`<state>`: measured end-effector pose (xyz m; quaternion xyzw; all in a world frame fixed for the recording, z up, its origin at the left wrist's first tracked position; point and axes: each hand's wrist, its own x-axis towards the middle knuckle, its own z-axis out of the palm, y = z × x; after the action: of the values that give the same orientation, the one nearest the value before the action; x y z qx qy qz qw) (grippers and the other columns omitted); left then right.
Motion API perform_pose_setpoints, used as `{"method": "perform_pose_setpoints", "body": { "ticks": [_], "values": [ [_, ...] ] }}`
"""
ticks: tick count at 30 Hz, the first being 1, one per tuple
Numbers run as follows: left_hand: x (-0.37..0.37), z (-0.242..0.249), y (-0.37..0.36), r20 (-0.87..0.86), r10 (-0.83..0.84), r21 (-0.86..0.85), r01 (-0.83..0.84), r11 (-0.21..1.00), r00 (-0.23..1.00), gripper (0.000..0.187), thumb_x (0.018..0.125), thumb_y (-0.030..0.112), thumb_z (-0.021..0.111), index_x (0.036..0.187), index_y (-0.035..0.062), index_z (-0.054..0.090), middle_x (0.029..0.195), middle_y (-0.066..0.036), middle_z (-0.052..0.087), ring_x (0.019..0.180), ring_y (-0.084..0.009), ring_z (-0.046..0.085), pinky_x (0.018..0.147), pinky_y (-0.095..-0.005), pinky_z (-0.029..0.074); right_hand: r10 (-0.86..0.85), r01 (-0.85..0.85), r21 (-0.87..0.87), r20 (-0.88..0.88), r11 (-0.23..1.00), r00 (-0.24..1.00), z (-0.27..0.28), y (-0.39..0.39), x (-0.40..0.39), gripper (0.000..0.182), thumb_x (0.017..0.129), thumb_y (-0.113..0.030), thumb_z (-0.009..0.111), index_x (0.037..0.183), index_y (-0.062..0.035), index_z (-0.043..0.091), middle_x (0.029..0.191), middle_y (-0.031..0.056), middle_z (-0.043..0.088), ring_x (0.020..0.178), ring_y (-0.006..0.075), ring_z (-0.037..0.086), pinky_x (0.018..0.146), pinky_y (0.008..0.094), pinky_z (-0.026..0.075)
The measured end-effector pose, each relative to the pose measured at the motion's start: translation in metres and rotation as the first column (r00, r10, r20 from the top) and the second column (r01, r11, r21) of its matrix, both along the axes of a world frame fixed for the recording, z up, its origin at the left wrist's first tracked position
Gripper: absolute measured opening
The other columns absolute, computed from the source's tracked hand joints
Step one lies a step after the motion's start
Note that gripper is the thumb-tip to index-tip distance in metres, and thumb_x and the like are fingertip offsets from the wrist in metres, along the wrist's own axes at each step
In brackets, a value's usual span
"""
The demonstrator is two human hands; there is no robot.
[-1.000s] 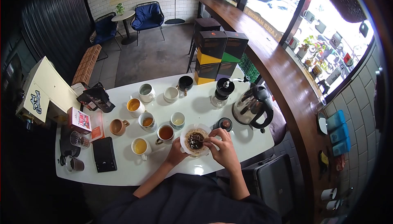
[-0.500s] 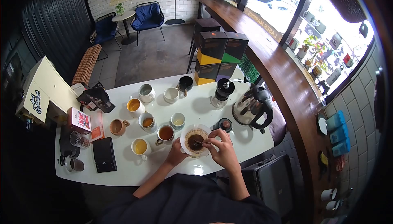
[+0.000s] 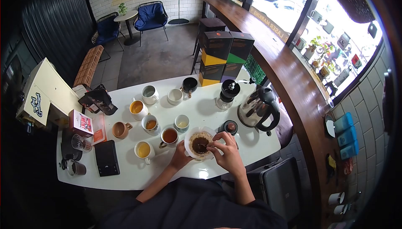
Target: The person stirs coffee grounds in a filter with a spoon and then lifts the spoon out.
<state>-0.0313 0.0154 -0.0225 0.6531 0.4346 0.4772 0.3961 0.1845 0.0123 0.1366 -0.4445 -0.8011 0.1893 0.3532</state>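
The paper-lined dripper (image 3: 199,144) sits near the front edge of the white tabletop (image 3: 201,107). The left hand (image 3: 181,157) cups its near-left side, fingers pressed to the wall. The right hand (image 3: 226,151) pinches a small spoon (image 3: 204,147), whose tip dips into the wet grounds. A hard stir could tear the filter or tip the dripper toward the tea cup (image 3: 169,135) just beside it. Farther back stand the grinder (image 3: 229,91) and kettle (image 3: 257,108).

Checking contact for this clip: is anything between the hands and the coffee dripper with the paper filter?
Nothing visible. The left hand rests against the dripper and the right hand holds a spoon in its grounds.
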Motion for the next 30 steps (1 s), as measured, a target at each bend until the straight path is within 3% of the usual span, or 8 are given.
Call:
{"method": "perform_pose_setpoints", "body": {
  "ticks": [18,30],
  "values": [
    [0.002,0.002,0.001,0.027,0.005,0.018,-0.006,1.0,1.0,0.052,0.069,0.014,0.093,0.115,0.0035,0.073,0.118,-0.014,0.072,0.112,-0.0341,0.068,0.099,-0.0454,0.054,-0.003,0.003,-0.003,-0.012,1.0,1.0,-0.001,0.001,0.001,0.011,0.084,-0.01,0.08,0.095,-0.0093,0.078,0.106,0.0063,0.062,0.109,0.0269,0.06,0.099,0.0432,0.045],
    [0.0,-0.003,0.004,-0.062,0.011,0.087,-0.006,0.996,0.998,0.048,0.07,0.015,0.092,0.113,0.0037,0.073,0.117,-0.014,0.072,0.111,-0.0348,0.068,0.098,-0.0465,0.053,-0.025,0.025,0.015,-0.004,1.0,1.0,-0.003,0.002,-0.001,0.012,0.084,-0.011,0.08,0.096,-0.0099,0.079,0.106,0.0055,0.062,0.108,0.0275,0.059,0.099,0.0433,0.045]
  ]
}}
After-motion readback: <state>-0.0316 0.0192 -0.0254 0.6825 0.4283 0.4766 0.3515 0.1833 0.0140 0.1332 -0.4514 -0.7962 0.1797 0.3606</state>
